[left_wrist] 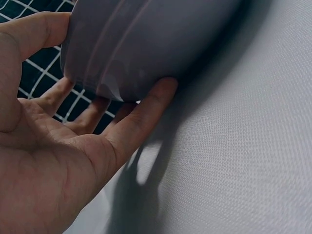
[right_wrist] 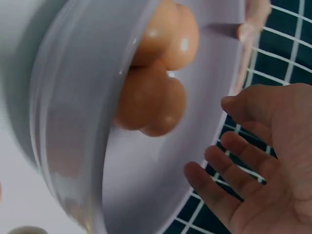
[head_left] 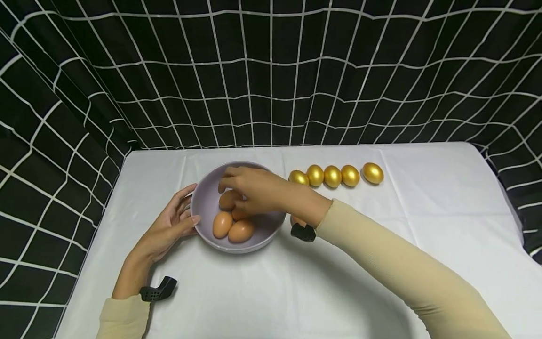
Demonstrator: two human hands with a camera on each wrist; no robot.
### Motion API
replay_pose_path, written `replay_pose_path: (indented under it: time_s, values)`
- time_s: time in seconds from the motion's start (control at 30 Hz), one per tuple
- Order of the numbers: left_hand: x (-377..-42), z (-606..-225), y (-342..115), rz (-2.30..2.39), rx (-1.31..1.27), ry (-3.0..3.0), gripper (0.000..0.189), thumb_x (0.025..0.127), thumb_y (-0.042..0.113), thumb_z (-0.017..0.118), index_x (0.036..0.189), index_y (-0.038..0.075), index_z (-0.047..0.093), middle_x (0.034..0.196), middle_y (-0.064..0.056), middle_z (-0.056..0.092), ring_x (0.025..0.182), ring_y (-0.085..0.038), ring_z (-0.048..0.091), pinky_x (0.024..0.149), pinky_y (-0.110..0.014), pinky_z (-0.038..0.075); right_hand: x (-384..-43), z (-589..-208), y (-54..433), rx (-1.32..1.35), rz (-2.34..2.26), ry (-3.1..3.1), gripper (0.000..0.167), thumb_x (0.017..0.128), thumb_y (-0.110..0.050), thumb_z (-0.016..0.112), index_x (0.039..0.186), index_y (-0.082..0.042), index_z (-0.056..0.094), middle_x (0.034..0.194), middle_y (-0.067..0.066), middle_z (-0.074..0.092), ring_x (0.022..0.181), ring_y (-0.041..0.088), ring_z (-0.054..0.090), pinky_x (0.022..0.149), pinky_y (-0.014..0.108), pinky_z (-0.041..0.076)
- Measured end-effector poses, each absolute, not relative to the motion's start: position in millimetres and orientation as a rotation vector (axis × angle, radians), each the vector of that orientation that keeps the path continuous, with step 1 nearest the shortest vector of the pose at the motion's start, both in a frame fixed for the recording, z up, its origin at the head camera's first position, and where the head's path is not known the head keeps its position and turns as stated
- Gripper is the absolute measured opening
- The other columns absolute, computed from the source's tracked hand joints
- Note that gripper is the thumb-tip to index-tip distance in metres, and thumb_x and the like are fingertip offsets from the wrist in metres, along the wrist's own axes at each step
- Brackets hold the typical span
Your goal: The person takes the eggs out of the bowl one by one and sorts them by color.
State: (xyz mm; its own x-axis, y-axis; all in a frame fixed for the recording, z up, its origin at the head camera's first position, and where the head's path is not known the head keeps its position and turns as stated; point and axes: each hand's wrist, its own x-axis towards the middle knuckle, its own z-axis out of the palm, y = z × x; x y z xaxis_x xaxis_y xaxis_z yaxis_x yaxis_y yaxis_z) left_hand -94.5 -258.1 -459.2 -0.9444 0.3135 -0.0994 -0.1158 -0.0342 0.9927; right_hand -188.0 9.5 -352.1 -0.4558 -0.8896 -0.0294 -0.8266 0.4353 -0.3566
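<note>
Left grip (head_left: 169,228) holds the bowl (head_left: 205,202); right grip (head_left: 256,188), seemingly empty, hangs loose-fingered above eggs (head_left: 241,231).

On my monitors I can read no text, label, brand, number or sign, whether I look through the head camera or through the one worn on the left or the right wrist.

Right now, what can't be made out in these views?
Head: brown item beside the bowl, mostly covered by the right forearm.
Head: middle egg, partly behind the right hand.
Left wrist: bowl's inside, blocked by its outer wall.
Right wrist: blurred item, lower left, cut off by the bottom edge.
</note>
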Motion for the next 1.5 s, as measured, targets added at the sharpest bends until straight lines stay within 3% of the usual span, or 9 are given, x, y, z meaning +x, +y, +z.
replay_pose_path:
  time_s: [0.07, 0.3, 0.6, 0.83, 1.0, 1.17, 1.4, 1.5]
  values:
    - [-93, -460, -259, 2.055, 0.209, 1.946, 0.081, 0.104, 0.003, 0.060, 0.169, 0.024, 0.018, 0.168, -0.016, 0.027, 0.136, -0.009, 0.056, 0.095, -0.033, 0.062, -190, -355, 2, -1.500, -0.401, 2.440, 0.041, 0.092, -0.011, 0.075, 0.133, -0.011, 0.070, 0.129, 0.007, 0.065, 0.110, 0.020, 0.064, 0.099, 0.036, 0.055]
    - [-94, -460, -257, 2.062, 0.211, 1.923, 0.080, 0.105, 0.003, 0.060, 0.169, 0.024, 0.017, 0.169, -0.016, 0.027, 0.139, -0.012, 0.055, 0.096, -0.032, 0.062, -192, -364, -16, -1.445, -0.299, 2.402, 0.029, 0.097, -0.011, 0.067, 0.124, -0.014, 0.075, 0.122, 0.003, 0.066, 0.112, 0.021, 0.062, 0.100, 0.037, 0.054]
    - [-92, -455, -260, 2.074, 0.202, 1.923, 0.080, 0.104, 0.002, 0.060, 0.169, 0.022, 0.017, 0.168, -0.016, 0.029, 0.137, -0.012, 0.056, 0.096, -0.033, 0.062, -195, -369, -29, -1.422, -0.169, 2.365, 0.024, 0.101, -0.014, 0.067, 0.123, -0.017, 0.076, 0.117, 0.003, 0.063, 0.107, 0.021, 0.063, 0.095, 0.036, 0.054]
    - [-92, -455, -259, 2.075, 0.201, 1.919, 0.081, 0.104, 0.002, 0.060, 0.169, 0.022, 0.017, 0.167, -0.015, 0.029, 0.136, -0.012, 0.056, 0.095, -0.033, 0.062, -199, -369, -32, -1.359, -0.007, 2.329, 0.052, 0.085, -0.009, 0.077, 0.135, -0.019, 0.068, 0.123, 0.002, 0.059, 0.103, 0.018, 0.061, 0.092, 0.032, 0.056]
    - [-92, -456, -259, 2.080, 0.200, 1.912, 0.081, 0.104, 0.001, 0.060, 0.169, 0.023, 0.017, 0.166, -0.014, 0.030, 0.135, -0.011, 0.057, 0.095, -0.032, 0.062, -204, -371, -33, -1.329, 0.001, 2.326, 0.063, 0.082, -0.009, 0.078, 0.142, -0.018, 0.062, 0.126, 0.002, 0.059, 0.105, 0.017, 0.060, 0.097, 0.031, 0.054]
    - [-93, -455, -259, 2.080, 0.196, 1.916, 0.081, 0.104, 0.001, 0.060, 0.169, 0.023, 0.017, 0.166, -0.013, 0.030, 0.134, -0.010, 0.057, 0.095, -0.032, 0.062, -206, -372, -34, -1.320, -0.026, 2.333, 0.055, 0.085, -0.006, 0.073, 0.138, -0.018, 0.063, 0.121, 0.003, 0.059, 0.102, 0.018, 0.060, 0.095, 0.031, 0.054]
    - [-93, -455, -260, 2.068, 0.198, 1.932, 0.082, 0.104, 0.001, 0.060, 0.169, 0.022, 0.016, 0.167, -0.017, 0.028, 0.134, -0.011, 0.057, 0.095, -0.032, 0.062, -205, -365, -32, -1.352, -0.127, 2.360, 0.032, 0.102, -0.013, 0.065, 0.134, -0.015, 0.067, 0.121, 0.006, 0.061, 0.100, 0.020, 0.063, 0.097, 0.033, 0.054]
    - [-93, -455, -258, 2.054, 0.191, 1.941, 0.082, 0.104, 0.002, 0.060, 0.169, 0.022, 0.016, 0.168, -0.017, 0.027, 0.135, -0.011, 0.056, 0.095, -0.031, 0.062, -205, -358, -29, -1.382, -0.154, 2.380, 0.037, 0.098, -0.011, 0.070, 0.135, -0.015, 0.067, 0.124, 0.006, 0.062, 0.103, 0.020, 0.064, 0.098, 0.034, 0.055]
